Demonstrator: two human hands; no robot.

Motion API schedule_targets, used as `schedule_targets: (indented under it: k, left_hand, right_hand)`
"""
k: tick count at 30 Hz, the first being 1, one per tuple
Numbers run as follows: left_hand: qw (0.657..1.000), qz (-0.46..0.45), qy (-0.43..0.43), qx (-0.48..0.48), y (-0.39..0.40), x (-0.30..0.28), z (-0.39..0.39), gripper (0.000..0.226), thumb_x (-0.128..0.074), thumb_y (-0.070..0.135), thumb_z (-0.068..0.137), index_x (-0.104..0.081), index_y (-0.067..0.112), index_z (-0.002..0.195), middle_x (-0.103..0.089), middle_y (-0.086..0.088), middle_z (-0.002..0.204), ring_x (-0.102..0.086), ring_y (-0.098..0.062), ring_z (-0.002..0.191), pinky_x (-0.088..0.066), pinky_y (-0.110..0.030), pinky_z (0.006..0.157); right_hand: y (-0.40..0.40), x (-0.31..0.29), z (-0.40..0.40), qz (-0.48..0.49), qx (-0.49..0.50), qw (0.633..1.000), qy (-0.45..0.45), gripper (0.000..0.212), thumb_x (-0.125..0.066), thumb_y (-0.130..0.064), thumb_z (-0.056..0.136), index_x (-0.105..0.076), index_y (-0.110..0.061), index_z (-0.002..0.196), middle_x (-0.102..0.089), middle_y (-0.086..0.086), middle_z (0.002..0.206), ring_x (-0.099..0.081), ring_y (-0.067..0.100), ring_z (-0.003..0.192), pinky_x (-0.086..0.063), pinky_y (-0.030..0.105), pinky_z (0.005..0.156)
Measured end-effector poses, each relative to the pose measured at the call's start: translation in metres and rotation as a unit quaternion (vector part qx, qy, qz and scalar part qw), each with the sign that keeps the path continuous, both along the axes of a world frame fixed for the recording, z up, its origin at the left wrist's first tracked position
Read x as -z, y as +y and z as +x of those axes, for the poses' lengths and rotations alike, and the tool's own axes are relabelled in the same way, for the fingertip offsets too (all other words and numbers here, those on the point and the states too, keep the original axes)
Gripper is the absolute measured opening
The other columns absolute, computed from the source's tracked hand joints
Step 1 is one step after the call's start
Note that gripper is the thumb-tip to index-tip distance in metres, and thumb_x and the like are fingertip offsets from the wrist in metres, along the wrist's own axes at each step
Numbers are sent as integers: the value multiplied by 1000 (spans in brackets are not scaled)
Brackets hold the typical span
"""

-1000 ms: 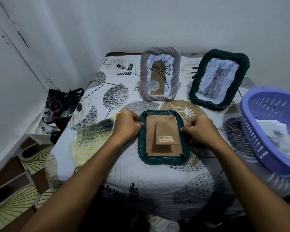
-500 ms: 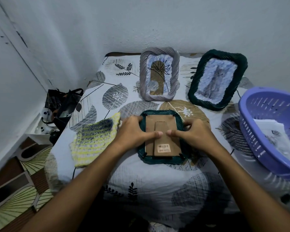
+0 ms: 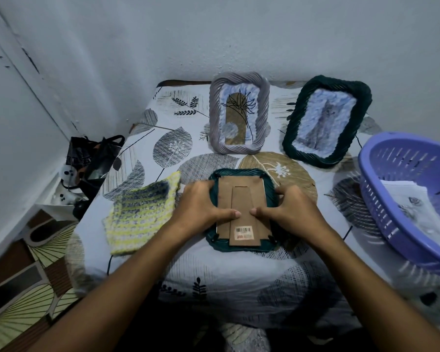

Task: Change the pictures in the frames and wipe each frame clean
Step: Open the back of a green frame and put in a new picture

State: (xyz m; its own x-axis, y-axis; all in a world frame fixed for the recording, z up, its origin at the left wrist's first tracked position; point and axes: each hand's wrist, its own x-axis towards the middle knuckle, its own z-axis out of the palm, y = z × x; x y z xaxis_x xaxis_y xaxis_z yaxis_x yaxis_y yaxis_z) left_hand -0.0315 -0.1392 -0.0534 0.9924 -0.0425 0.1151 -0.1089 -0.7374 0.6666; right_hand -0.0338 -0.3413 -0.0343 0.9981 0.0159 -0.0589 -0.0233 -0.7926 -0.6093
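Leftmost, a black bag against the wall, then a yellow-and-grey cloth flat on the leaf-print tablecloth. Next, left hand on the left rim of a dark green frame lying face down, thumb pressing the cardboard backing, fingers curled at the edge. Right hand mirrored on the right rim, thumb tips nearly touching. Behind, a grey frame and another green frame leaning on the wall, the latter's picture blurred, possibly a cat. Far right, a purple basket holding paper sheets.
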Motion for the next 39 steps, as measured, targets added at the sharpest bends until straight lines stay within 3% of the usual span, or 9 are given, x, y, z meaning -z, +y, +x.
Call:
schedule_targets:
  k: [9,12,15,19,22,24,30,35,39]
  left_hand:
    - [1000,-8,12,0,0,-2,-1,50,-89,45,56,-71,18,95,-61,17,73,-53,11,65,-37,-4,51]
    - [1000,-4,19,7,3,-4,0,50,-87,49,57,-71,18,93,-67,12,78,-60,3,69,-38,-8,51]
    - [1000,-7,2,-13,6,-8,5,39,-80,42,72,-73,15,99,-72,3,84,-66,-11,78,-50,-25,65]
    - [998,5,-4,-68,4,-17,26,44,-71,27,85,-65,3,121,-69,-13,112,-64,-24,102,-48,-27,88]
    - [995,28,37,-90,4,-15,48,25,-70,25,85,-69,1,90,-68,-15,89,-63,-30,90,-48,-31,74]
    - [992,32,51,-112,2,-13,59,27,-71,26,83,-64,1,77,-64,-12,79,-61,-28,79,-46,-30,67]
    - [989,13,54,-134,2,-6,72,23,-78,29,76,-73,6,76,-71,-12,81,-66,-25,78,-55,-35,73]
    - [989,-2,61,-138,2,-6,72,24,-83,30,73,-74,7,73,-71,-11,78,-66,-23,76,-56,-36,72]
    - [989,-3,55,-138,1,-6,71,19,-84,28,72,-76,10,74,-73,-10,80,-67,-23,80,-55,-36,76]
  right_hand:
    - [-1,2,1,-5,-9,1000,8,62,-77,-54,69,-62,-10,110,-65,5,103,-59,19,87,-53,35,75]
    - [-3,5,5,-5,-3,1000,13,59,-73,-57,72,-62,-12,110,-65,3,98,-62,21,88,-54,38,77]
    - [-6,6,14,-1,9,1000,5,46,-65,-51,82,-62,-15,111,-67,4,100,-62,22,88,-54,38,80]
    - [-8,2,37,11,31,999,-29,34,-63,-33,88,-64,-15,117,-69,5,100,-61,24,94,-51,36,82]
    - [-4,4,57,12,37,999,-31,23,-65,-28,88,-69,-14,105,-64,1,88,-60,22,88,-45,30,71]
    - [1,6,66,13,37,999,-20,18,-67,-30,87,-71,-14,96,-67,1,88,-59,17,81,-40,27,65]
    - [8,5,76,12,50,999,8,23,-74,-37,81,-73,-15,77,-67,0,73,-58,13,66,-42,27,56]
    - [7,7,79,27,54,998,19,18,-77,-32,78,-75,-13,79,-69,2,78,-62,16,75,-53,34,68]
    - [7,4,81,41,57,997,29,14,-77,-28,78,-76,-14,79,-68,1,79,-57,12,72,-45,28,63]
